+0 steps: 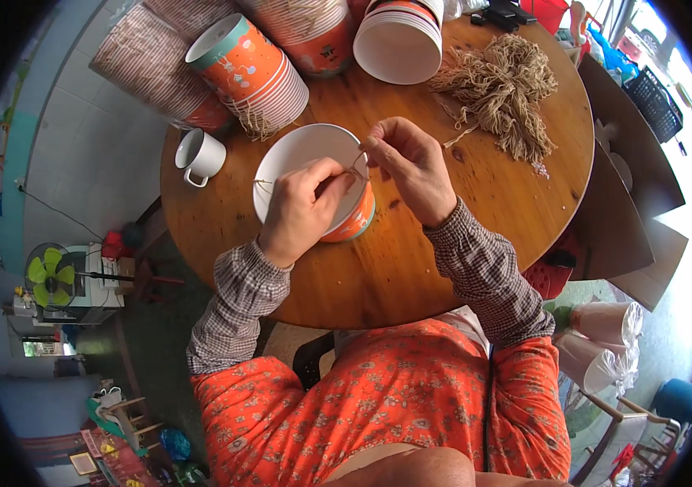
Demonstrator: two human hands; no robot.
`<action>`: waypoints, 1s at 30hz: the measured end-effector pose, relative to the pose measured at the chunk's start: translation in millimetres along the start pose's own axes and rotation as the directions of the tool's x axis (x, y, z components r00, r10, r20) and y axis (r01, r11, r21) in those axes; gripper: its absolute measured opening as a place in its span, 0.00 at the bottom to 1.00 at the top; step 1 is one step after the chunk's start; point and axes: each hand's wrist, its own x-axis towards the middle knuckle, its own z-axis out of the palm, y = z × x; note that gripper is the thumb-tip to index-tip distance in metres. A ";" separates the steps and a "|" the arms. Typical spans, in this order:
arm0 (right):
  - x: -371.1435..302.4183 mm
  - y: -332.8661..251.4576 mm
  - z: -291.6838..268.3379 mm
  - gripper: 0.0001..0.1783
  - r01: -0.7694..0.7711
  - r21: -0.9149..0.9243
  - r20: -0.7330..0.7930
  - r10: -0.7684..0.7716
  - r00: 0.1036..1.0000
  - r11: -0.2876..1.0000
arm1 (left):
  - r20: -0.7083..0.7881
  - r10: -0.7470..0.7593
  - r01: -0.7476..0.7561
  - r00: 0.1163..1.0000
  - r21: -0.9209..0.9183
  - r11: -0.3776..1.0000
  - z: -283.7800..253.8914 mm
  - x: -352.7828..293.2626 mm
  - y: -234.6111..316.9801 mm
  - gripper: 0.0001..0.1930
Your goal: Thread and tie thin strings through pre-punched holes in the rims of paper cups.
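Observation:
An orange-patterned paper bucket (360, 219) with a white inside stands tilted on the round wooden table in front of me. My left hand (301, 207) lies over its near rim, thumb and fingers pinched on a thin string (359, 156) at the right side of the rim. Just beyond the rim, my right hand (412, 166) pinches the string's other part between thumb and forefinger. A short tan string end pokes out at the bucket's left rim. Where the string meets the wall is partly hidden by my fingers.
Stacks of nested paper buckets (269, 93) line the table's far left, with white-lined ones (399, 49) at the far middle. A white enamel mug (202, 154) stands left. On the right lies a heap of tan strings (516, 89). Cardboard boxes (614, 219) stand beyond the table's right edge.

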 end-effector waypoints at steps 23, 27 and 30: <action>-21.8 -3.1 25.5 0.10 -0.162 -0.063 0.185 0.171 0.968 0.985 | 0.069 -0.299 0.296 0.952 -0.464 0.835 -21.5 -17.4 -1.4 0.06; -26.0 9.0 22.4 0.10 0.035 -0.213 0.265 0.023 0.964 0.976 | 0.061 -0.291 0.272 0.955 -0.577 0.770 -23.9 -15.9 7.4 0.07; -28.9 2.2 22.8 0.07 0.105 -0.384 0.250 -0.006 0.968 0.917 | 0.108 -0.345 0.330 0.932 -0.643 0.691 -26.3 -18.2 5.6 0.07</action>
